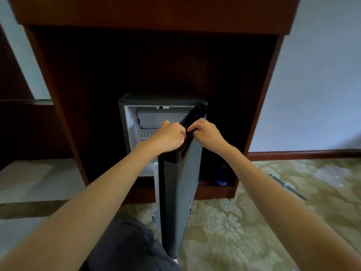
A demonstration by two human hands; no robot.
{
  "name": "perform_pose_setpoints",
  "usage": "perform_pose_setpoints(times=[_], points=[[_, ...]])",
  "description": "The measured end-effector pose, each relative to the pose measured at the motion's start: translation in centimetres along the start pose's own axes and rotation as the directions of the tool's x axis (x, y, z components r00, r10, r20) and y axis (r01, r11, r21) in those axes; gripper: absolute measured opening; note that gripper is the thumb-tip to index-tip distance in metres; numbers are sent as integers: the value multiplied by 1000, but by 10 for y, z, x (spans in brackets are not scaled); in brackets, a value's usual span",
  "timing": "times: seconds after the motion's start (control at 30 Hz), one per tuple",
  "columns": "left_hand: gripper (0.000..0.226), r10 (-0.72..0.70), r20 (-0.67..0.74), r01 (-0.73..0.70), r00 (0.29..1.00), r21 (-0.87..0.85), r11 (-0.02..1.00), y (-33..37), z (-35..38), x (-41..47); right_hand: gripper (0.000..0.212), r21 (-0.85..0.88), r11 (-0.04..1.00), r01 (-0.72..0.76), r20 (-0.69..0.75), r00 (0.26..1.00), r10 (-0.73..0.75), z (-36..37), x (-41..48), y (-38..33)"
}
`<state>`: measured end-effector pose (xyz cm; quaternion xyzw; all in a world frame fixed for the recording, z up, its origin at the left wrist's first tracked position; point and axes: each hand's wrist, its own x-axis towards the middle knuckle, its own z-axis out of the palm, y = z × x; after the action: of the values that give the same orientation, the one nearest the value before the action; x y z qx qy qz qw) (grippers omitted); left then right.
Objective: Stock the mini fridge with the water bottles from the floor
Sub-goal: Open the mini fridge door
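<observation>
The mini fridge (132, 118) sits in the lower recess of a dark wooden cabinet (64, 106), toward the recess's centre. Its door (181, 184) stands open, swung out toward the camera and seen nearly edge-on, hinged at the fridge's right side.

Both hands are closed on the top edge of the door:
- Left hand (169, 136) — fingers curled over the door's top edge from the inner side, fist tight against it.
- Right hand (205, 133) — fingers curled over the same edge from the outer side, just beside the left hand; the 2 hands nearly touch.

Inside the fridge, a pale freezer compartment (156, 118) occupies the upper part, with a white wire shelf (145, 133) directly below it. The rest of the interior is hidden by the left forearm and the door.

No water bottle can be identified with certainty; the view is blurred. A dark bluish rounded object (220, 176) stands in the recess's lower right corner — its nature cannot be told. A thin dark item (287, 186) lies on the patterned carpet (234, 222) to the right.
</observation>
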<state>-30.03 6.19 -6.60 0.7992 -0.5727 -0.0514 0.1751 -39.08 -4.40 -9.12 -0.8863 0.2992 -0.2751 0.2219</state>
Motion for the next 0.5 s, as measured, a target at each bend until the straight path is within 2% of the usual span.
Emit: perform_pose_setpoints(times=[0.1,0.17,0.3,0.4,0.5], points=[[46,98,8,-96,995,-95,991,37,13,-10,36,61,997,-46,51,998,43,-28,-30,24],[46,139,-19,-141,990,-164,976,60,24,-13,37,165,978,-125,63,991,116,-46,-51,43],[46,194,-69,-206,979,-324,923,100,49,-12,34,309,912,-269,-43,954,296,-78,-88,81],[46,226,-139,-264,964,-452,852,126,68,-10,31,353,862,-365,-176,879,444,-95,-110,113],[44,201,-275,-315,940,-479,819,144,90,-13,32,411,788,-458,-239,780,578,-101,-133,140]])
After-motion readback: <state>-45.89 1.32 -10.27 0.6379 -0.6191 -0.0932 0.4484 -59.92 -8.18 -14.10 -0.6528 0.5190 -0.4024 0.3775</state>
